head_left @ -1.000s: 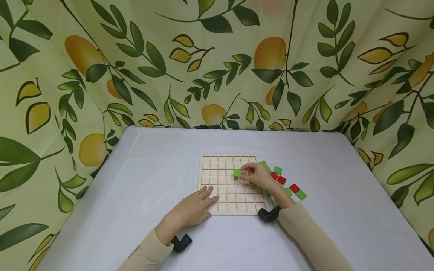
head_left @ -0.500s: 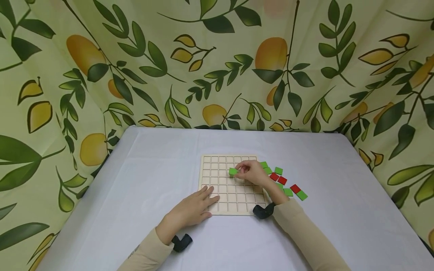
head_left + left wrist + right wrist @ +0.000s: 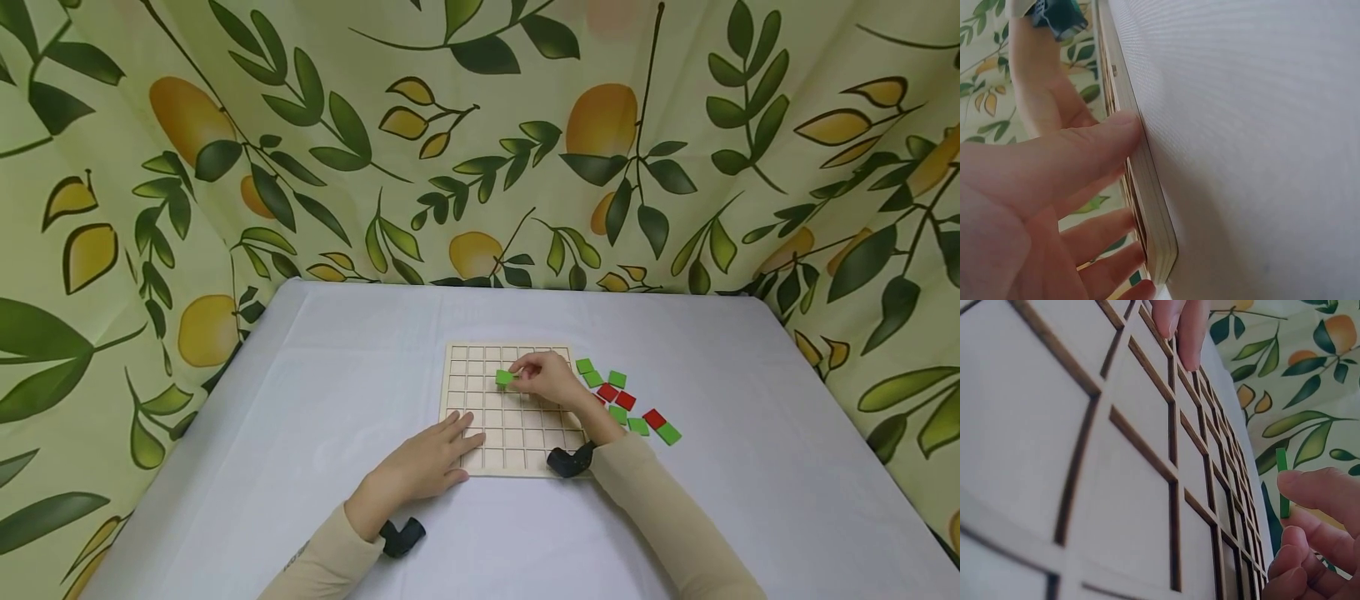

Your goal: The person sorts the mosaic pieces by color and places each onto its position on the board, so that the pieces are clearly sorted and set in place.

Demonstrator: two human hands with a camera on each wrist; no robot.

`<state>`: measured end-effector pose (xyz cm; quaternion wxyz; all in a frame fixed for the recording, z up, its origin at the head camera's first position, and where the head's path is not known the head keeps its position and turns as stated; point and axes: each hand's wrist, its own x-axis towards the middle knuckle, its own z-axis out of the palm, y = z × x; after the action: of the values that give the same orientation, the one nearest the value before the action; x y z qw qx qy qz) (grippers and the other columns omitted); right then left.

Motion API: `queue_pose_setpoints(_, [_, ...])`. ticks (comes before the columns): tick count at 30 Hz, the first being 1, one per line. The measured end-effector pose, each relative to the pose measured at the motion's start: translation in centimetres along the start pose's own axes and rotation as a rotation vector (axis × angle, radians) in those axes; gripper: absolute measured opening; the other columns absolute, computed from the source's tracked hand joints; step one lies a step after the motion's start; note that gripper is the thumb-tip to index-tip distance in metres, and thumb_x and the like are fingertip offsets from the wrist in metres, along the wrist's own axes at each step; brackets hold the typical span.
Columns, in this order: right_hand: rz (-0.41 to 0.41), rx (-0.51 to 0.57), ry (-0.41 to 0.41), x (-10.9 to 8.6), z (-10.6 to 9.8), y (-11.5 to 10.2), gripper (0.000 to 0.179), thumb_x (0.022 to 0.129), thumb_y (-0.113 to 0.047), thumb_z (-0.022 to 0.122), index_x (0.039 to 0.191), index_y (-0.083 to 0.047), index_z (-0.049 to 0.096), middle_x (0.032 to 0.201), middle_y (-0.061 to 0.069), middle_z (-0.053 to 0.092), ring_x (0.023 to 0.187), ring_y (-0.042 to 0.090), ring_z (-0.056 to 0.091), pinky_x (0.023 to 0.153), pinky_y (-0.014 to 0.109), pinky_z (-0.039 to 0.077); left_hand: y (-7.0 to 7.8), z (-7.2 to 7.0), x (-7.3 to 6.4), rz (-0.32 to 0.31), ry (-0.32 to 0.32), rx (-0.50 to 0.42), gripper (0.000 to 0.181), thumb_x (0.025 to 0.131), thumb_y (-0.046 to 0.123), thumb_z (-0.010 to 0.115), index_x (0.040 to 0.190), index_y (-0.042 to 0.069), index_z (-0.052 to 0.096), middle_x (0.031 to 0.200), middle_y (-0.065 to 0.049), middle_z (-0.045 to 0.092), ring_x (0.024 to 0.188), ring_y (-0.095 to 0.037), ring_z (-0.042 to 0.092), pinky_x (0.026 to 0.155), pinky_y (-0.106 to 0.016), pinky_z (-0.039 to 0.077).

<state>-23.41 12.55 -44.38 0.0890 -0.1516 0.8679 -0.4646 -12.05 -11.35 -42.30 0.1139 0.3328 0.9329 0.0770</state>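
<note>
A thin green square tile (image 3: 504, 378) is pinched between the thumb and a finger of my right hand (image 3: 550, 379), above the upper middle of a wooden grid board (image 3: 513, 437). Seen edge-on in the right wrist view, the green tile (image 3: 1282, 482) stands off from the board's recessed squares. My left hand (image 3: 426, 458) rests with spread, fairly straight fingers on the board's lower left corner. In the left wrist view its thumb (image 3: 1107, 134) lies against the board's side edge (image 3: 1147, 187), with other fingers over the grid face.
Several loose green tiles (image 3: 617, 379) and red tiles (image 3: 625, 401) lie on the white tablecloth (image 3: 337, 358) right of the board. Behind the table hangs a leaf-and-fruit patterned curtain (image 3: 480, 167). Black wrist devices (image 3: 402, 537) sit at both cuffs.
My right hand has moved left over the board with the green tile still pinched, uncovering more of the loose tiles. The left hand has stayed in place.
</note>
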Motion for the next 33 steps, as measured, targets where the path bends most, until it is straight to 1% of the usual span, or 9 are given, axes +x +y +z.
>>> queue_pose_setpoints(4, [0.019, 0.007, 0.005, 0.3, 0.3, 0.0, 0.024, 0.077, -0.011, 0.078, 0.096, 0.001, 0.071, 0.067, -0.004, 0.054, 0.062, 0.009, 0.045, 0.053, 0.016, 0.037, 0.0, 0.0, -0.1, -0.004, -0.008, -0.004, 0.054, 0.095, 0.029, 0.059, 0.144, 0.012, 0.045, 0.156, -0.016, 0.035, 0.146, -0.035, 0.032, 0.119, -0.045, 0.036])
queue_pose_setpoints(9, [0.013, 0.0, 0.002, 0.6, 0.5, -0.2, 0.024, 0.077, -0.01, 0.077, 0.096, 0.003, 0.07, 0.066, -0.003, 0.054, 0.061, 0.007, 0.045, 0.053, 0.017, 0.037, -0.1, 0.1, -0.1, -0.008, -0.011, 0.002, 0.054, 0.095, 0.029, 0.059, 0.144, 0.011, 0.046, 0.156, -0.016, 0.035, 0.146, -0.035, 0.032, 0.119, -0.045, 0.036])
queue_pose_setpoints(16, [0.05, -0.052, -0.001, 0.8, 1.1, -0.6, 0.024, 0.076, -0.014, 0.079, 0.095, -0.001, 0.072, 0.069, -0.002, 0.054, 0.064, 0.01, 0.045, 0.055, 0.018, 0.036, -0.1, 0.1, 0.0, -0.005, 0.004, -0.018, 0.055, 0.094, 0.031, 0.06, 0.143, 0.01, 0.047, 0.155, -0.017, 0.036, 0.145, -0.036, 0.033, 0.118, -0.046, 0.037])
queue_pose_setpoints(21, [0.049, -0.062, 0.003, 1.2, 1.4, -0.5, 0.023, 0.076, -0.012, 0.079, 0.095, 0.0, 0.072, 0.068, 0.0, 0.055, 0.063, 0.011, 0.045, 0.056, 0.02, 0.037, -0.1, 0.1, 0.0, -0.005, 0.006, -0.017, 0.054, 0.094, 0.031, 0.06, 0.142, 0.01, 0.048, 0.156, -0.016, 0.036, 0.145, -0.036, 0.033, 0.117, -0.046, 0.038])
queue_pose_setpoints(28, [0.076, -0.107, -0.009, 1.4, 1.4, -0.6, 0.022, 0.077, -0.014, 0.079, 0.095, -0.002, 0.073, 0.07, 0.001, 0.058, 0.064, 0.01, 0.047, 0.057, 0.019, 0.038, -0.1, 0.1, 0.0, -0.01, 0.001, -0.026, 0.054, 0.094, 0.03, 0.06, 0.143, 0.01, 0.047, 0.156, -0.016, 0.036, 0.146, -0.036, 0.033, 0.118, -0.046, 0.037])
queue_pose_setpoints(33, [0.084, -0.117, -0.008, 1.5, 1.5, -0.7, 0.022, 0.077, -0.014, 0.079, 0.095, -0.002, 0.073, 0.069, 0.002, 0.059, 0.063, 0.011, 0.047, 0.057, 0.02, 0.038, -0.1, 0.1, -0.1, -0.005, 0.002, -0.025, 0.053, 0.094, 0.028, 0.06, 0.143, 0.01, 0.047, 0.156, -0.017, 0.036, 0.146, -0.036, 0.033, 0.118, -0.045, 0.036])
